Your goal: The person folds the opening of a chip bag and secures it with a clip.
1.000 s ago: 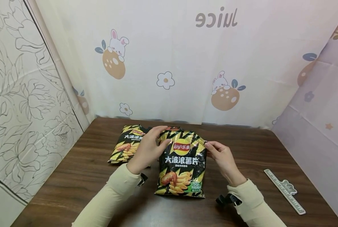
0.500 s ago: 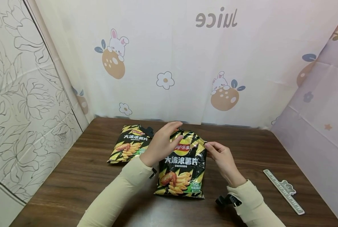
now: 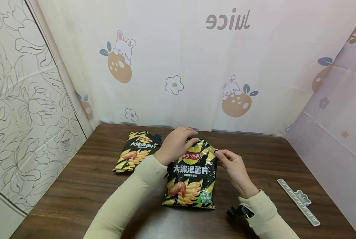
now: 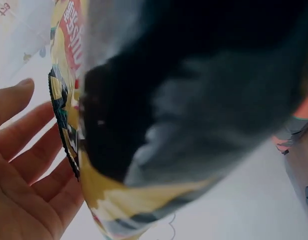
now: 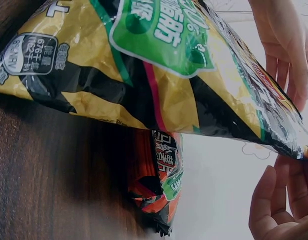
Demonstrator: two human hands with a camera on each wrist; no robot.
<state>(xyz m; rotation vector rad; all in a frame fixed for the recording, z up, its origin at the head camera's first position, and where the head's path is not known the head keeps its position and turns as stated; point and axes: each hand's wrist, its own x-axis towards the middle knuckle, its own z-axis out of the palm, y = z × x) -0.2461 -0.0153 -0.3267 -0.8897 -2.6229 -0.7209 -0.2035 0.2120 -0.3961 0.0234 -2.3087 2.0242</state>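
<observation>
A black and yellow Lay's chip bag (image 3: 188,189) stands upright in the middle of the brown table. My right hand (image 3: 234,171) pinches its top right corner between thumb and fingers. Near the top left of the bag, my left hand (image 3: 178,142) reaches over with spread, relaxed fingers. In the left wrist view that left hand (image 4: 31,185) lies beside the bag's crimped edge, thumb raised, not gripping it. The right wrist view shows the chip bag (image 5: 158,95) from low down, its corner at the right hand's fingertips.
Left of the held bag lies a second black and yellow chip bag (image 3: 134,156) with a black clip (image 3: 156,138) at its top. A red and black chip bag (image 5: 168,190) stands behind. At the right of the table (image 3: 270,156) lies a pale sealing clip (image 3: 298,200).
My left hand has moved right across the top of the bag, uncovering the second bag at the left. The right hand and the bag have stayed nearly still.
</observation>
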